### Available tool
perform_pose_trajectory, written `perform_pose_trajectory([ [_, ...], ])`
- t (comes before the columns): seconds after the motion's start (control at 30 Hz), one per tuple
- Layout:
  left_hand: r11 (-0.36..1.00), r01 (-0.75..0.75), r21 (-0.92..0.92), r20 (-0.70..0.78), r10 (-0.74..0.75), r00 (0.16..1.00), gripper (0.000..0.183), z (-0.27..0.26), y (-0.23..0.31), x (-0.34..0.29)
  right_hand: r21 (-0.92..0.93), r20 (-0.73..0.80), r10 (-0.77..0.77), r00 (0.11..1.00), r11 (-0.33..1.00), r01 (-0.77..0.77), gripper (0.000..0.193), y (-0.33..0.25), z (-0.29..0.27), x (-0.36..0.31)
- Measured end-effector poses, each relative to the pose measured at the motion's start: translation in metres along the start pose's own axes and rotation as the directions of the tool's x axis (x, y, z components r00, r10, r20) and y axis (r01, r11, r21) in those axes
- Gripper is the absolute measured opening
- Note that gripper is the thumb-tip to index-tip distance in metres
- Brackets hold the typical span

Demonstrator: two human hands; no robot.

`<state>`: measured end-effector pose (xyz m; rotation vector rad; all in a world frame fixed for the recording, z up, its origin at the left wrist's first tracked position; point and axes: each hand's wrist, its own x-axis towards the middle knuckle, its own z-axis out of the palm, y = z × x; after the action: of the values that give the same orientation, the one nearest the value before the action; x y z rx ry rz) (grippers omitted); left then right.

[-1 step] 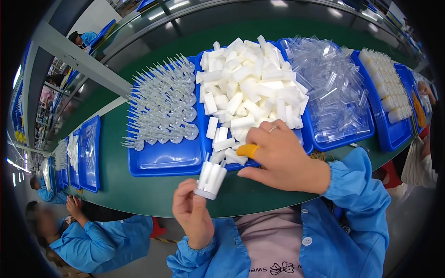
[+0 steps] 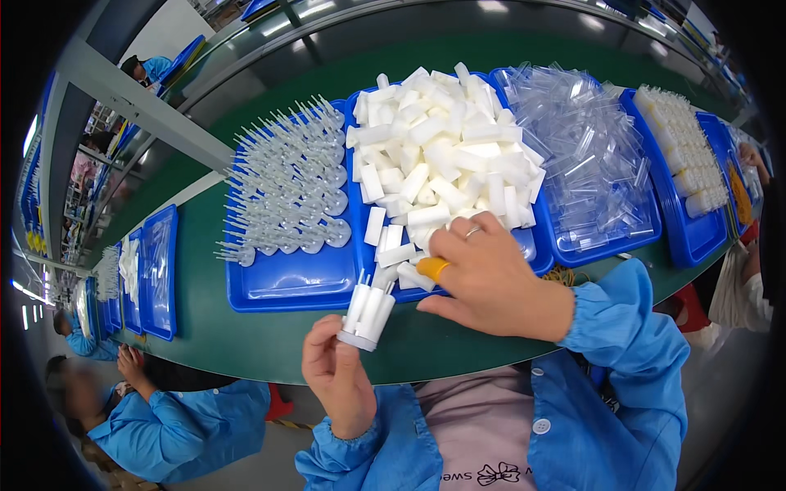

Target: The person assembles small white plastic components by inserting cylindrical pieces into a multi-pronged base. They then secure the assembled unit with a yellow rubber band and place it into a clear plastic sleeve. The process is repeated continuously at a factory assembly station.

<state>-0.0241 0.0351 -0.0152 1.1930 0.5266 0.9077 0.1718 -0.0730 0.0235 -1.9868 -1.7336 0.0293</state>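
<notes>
My left hand [image 2: 342,372] is closed on the grey-white rim of a round base with upright pins [image 2: 359,340], tilted slightly right. White foam sleeves [image 2: 373,313] stand on some of its pins, and bare pin tips show at the top. My right hand [image 2: 490,278] is over the near edge of the foam tray, its thumb and index finger apart. The index finger wears an orange finger cot [image 2: 433,268]. Its other fingertips are bent down and hidden beside the heap of white foam pieces [image 2: 442,155]; whether they touch a piece does not show.
At left, a blue tray [image 2: 295,282] carries rows of pinned round bases [image 2: 286,180]. Right of the foam stands a tray of clear plastic tubes [image 2: 581,155], then a tray of whitish parts [image 2: 684,147]. Co-workers in blue sit at left [image 2: 180,425]; another person's hand shows at far right.
My left hand and the base have shifted slightly left. The right hand has moved a little left, still over the front of the foam tray.
</notes>
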Motion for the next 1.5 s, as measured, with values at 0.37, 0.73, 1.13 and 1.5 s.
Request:
perform_pose_trajectory([
  [0.37, 0.999, -0.051, -0.013, 0.100, 0.053, 0.994, 0.029, -0.018, -0.005, -0.002, 0.038, -0.145, 0.056, 0.988, 0.998, -0.051, 0.017, 0.014, -0.016, -0.004],
  [0.73, 0.990, -0.039, -0.138, 0.246, 0.072, 0.967, 0.020, 0.004, 0.001, -0.012, 0.318, -0.212, 0.044, 0.976, 0.948, 0.027, 0.019, 0.018, -0.026, -0.018],
  [1.13, 0.974, -0.203, 0.096, 0.524, 0.124, 0.843, 0.016, 0.006, 0.016, -0.003, 0.883, 0.246, 0.238, 0.940, 0.344, -0.318, 0.019, 0.014, -0.039, -0.018],
  [1.5, 0.865, -0.427, 0.263, 0.567, 0.219, 0.794, 0.031, 0.015, 0.014, -0.012, 0.836, 0.391, 0.205, 0.897, 0.328, -0.440, 0.016, -0.004, -0.032, -0.029],
])
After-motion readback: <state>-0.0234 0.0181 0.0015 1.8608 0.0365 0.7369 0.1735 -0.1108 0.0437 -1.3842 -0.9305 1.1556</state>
